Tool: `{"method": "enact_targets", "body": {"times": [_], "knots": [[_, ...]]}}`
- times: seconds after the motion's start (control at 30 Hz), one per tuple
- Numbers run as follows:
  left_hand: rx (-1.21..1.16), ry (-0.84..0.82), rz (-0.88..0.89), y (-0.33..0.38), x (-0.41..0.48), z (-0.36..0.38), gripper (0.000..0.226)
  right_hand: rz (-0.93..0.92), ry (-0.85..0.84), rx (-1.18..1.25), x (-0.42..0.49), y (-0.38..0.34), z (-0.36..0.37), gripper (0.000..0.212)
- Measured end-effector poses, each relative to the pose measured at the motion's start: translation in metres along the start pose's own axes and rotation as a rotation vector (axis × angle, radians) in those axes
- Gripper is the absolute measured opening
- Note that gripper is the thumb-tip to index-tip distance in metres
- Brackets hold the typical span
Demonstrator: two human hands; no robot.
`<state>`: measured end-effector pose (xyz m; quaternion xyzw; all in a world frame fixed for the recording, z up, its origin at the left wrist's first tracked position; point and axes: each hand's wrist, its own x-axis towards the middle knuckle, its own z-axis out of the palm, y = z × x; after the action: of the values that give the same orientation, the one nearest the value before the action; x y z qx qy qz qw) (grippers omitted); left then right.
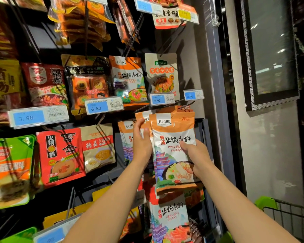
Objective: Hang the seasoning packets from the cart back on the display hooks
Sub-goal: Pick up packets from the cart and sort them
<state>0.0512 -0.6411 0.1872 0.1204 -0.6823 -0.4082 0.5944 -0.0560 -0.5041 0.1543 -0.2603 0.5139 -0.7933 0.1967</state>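
Note:
An orange-and-white seasoning packet [172, 146] is held up against the display, its top edge just below a black hook [186, 104] that carries a blue price tag [193, 95]. My right hand [195, 155] grips the packet's right side, thumb across its front. My left hand [141, 139] holds its left edge, fingers reaching up behind it. More packets of the same kind [126, 137] hang right behind and to the left. A corner of the green-rimmed cart [277, 207] shows at the lower right.
Hooks with other packets fill the wall: red ones [60, 155] at left, a beige one [162, 76] above, a tomato packet [168, 220] below. A grey shelf post [216, 85] and a dark framed panel [270, 50] bound the right side.

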Motion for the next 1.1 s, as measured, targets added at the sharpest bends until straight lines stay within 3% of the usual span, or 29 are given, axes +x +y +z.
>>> {"method": "enact_targets", "body": {"times": [0.1, 0.4, 0.63, 0.8, 1.0, 1.1], "knots": [[0.012, -0.052, 0.004, -0.011, -0.005, -0.002, 0.03, 0.009, 0.018, 0.007, 0.002, 0.004, -0.002, 0.012], [0.053, 0.114, -0.078, -0.028, 0.022, 0.001, 0.041, -0.055, 0.019, 0.066, 0.027, 0.002, 0.007, 0.014], [-0.002, -0.012, -0.11, -0.011, 0.01, -0.01, 0.04, -0.028, 0.016, 0.094, 0.01, 0.003, 0.011, 0.013], [0.117, 0.063, 0.009, 0.011, -0.013, -0.009, 0.033, -0.027, 0.012, 0.123, -0.01, -0.001, 0.009, 0.011], [0.018, -0.098, -0.027, 0.018, -0.014, -0.008, 0.028, -0.051, 0.014, 0.125, -0.033, 0.0, 0.003, 0.01], [-0.017, -0.087, -0.051, 0.023, -0.017, -0.005, 0.026, -0.045, 0.007, 0.127, -0.04, 0.003, -0.004, 0.013]]}}
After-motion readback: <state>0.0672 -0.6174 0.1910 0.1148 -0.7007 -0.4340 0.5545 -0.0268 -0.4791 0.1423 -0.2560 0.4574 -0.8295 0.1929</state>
